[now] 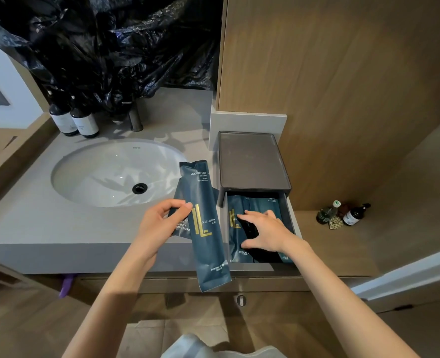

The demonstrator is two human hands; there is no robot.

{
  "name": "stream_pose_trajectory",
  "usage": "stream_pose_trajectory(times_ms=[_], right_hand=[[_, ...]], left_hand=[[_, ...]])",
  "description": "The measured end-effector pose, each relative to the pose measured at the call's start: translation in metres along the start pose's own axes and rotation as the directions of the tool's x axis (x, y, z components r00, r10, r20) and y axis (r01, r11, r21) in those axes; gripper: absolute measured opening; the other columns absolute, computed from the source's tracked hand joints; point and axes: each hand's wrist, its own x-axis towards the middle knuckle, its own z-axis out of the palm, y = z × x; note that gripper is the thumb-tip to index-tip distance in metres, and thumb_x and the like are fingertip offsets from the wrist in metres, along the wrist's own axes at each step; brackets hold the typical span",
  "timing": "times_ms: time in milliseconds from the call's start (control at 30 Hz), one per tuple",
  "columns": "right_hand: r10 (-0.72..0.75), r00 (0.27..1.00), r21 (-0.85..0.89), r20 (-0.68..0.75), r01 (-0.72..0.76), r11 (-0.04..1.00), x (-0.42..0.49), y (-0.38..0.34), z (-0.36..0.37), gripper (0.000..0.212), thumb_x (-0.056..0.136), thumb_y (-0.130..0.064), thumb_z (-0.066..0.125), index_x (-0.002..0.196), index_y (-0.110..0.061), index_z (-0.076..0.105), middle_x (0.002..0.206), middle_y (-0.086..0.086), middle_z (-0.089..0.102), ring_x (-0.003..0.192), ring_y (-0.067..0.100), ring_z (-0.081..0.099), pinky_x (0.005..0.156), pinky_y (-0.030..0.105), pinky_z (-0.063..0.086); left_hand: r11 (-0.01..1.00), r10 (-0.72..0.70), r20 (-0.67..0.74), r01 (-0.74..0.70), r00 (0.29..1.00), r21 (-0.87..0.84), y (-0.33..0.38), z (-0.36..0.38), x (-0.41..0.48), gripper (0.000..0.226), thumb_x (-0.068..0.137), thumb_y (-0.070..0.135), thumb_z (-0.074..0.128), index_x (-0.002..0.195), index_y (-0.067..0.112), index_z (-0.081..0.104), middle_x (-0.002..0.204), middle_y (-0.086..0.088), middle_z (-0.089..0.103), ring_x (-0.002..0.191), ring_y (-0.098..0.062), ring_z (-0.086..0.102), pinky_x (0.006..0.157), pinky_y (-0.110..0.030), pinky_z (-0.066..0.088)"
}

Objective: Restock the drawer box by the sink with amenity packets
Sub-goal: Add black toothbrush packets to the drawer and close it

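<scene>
A dark grey drawer box (252,161) stands on the counter right of the sink, its drawer (290,223) pulled out toward me. Inside lie dark teal amenity packets (235,210) with gold marks. My right hand (264,229) rests flat on those packets, fingers spread. My left hand (159,223) grips a bunch of long teal packets (204,228) just left of the drawer; the front one reads "dental kit" and hangs past the counter edge.
The white oval sink (115,174) lies left of the box, with a tap (135,117) and two dark bottles (74,120) behind it. A black plastic bag (105,47) covers the mirror area. A wooden panel (343,86) rises behind the box; small bottles (343,213) stand at right.
</scene>
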Motion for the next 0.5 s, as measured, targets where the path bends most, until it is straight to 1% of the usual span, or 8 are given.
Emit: stream_pose_trajectory(times_ms=[33,67,133,167,233,333,433,500], right_hand=[[-0.010,0.999,0.115,-0.042,0.015,0.993,-0.005,-0.006,-0.006,0.065,0.086,-0.038,0.066,0.144,-0.029,0.039,0.152,-0.005,0.037,0.134,0.025,0.035,0.108,0.043,0.032],[-0.017,0.996,0.262,-0.086,0.039,0.964,-0.010,-0.012,-0.011,0.051,0.090,-0.035,0.062,0.139,-0.028,0.048,0.144,-0.005,0.048,0.127,0.019,0.046,0.105,0.037,0.037],[-0.009,0.987,0.515,-0.159,0.090,0.853,-0.022,-0.028,-0.019,0.031,0.093,-0.034,0.057,0.123,-0.029,0.061,0.122,-0.011,0.064,0.106,0.008,0.061,0.098,0.029,0.047],[0.001,0.983,0.591,-0.183,0.109,0.799,-0.026,-0.035,-0.020,0.025,0.092,-0.034,0.057,0.116,-0.031,0.064,0.113,-0.012,0.068,0.099,0.005,0.064,0.093,0.027,0.050],[0.026,0.978,0.683,-0.209,0.127,0.720,-0.032,-0.046,-0.018,0.019,0.091,-0.034,0.059,0.108,-0.031,0.064,0.098,-0.011,0.072,0.087,0.003,0.067,0.082,0.023,0.050],[0.084,0.972,0.777,-0.219,0.122,0.618,-0.037,-0.056,-0.012,0.016,0.088,-0.031,0.066,0.100,-0.022,0.063,0.078,-0.007,0.071,0.073,0.005,0.065,0.073,0.024,0.055],[0.131,0.972,0.846,-0.193,0.097,0.524,-0.042,-0.057,-0.009,0.014,0.085,-0.025,0.070,0.092,-0.015,0.065,0.075,0.001,0.069,0.069,0.008,0.063,0.070,0.024,0.057],[0.142,0.976,0.869,-0.164,0.075,0.489,-0.045,-0.055,-0.007,0.010,0.086,-0.022,0.069,0.087,-0.013,0.066,0.074,0.001,0.069,0.070,0.010,0.064,0.069,0.023,0.057]], left_hand=[[1.000,-0.002,-0.001,0.002,1.000,-0.001,0.000,0.002,0.001,0.012,0.084,0.029,0.070,0.084,0.017,0.070,0.096,0.004,0.069,0.081,-0.007,0.057,0.068,-0.022,0.040],[1.000,-0.004,-0.002,0.004,1.000,-0.004,0.000,0.004,0.003,0.012,0.083,0.029,0.070,0.084,0.018,0.070,0.096,0.005,0.068,0.082,-0.006,0.057,0.069,-0.021,0.040],[1.000,-0.009,0.003,0.009,1.000,-0.007,0.000,0.007,0.005,0.011,0.083,0.030,0.070,0.084,0.019,0.070,0.098,0.005,0.068,0.086,-0.007,0.057,0.073,-0.023,0.039],[1.000,-0.012,0.007,0.012,1.000,-0.005,0.000,0.009,0.006,0.011,0.083,0.031,0.070,0.084,0.020,0.071,0.098,0.006,0.069,0.087,-0.007,0.057,0.076,-0.024,0.039],[1.000,-0.010,0.020,0.010,1.000,-0.004,0.002,0.014,0.006,0.010,0.083,0.031,0.070,0.084,0.020,0.071,0.096,0.006,0.069,0.087,-0.007,0.056,0.077,-0.024,0.039],[1.000,0.005,0.035,-0.005,0.999,-0.003,0.005,0.024,0.006,0.008,0.085,0.029,0.069,0.084,0.021,0.070,0.092,0.007,0.068,0.083,-0.006,0.056,0.072,-0.022,0.040],[0.999,0.029,0.020,-0.029,0.999,0.023,0.007,0.032,0.005,0.006,0.084,0.028,0.070,0.082,0.022,0.070,0.091,0.011,0.068,0.089,-0.008,0.057,0.075,-0.024,0.041],[0.997,0.049,0.028,-0.050,0.998,0.057,0.008,0.036,0.004,0.007,0.083,0.029,0.071,0.083,0.022,0.071,0.095,0.014,0.069,0.098,-0.009,0.059,0.084,-0.028,0.045]])
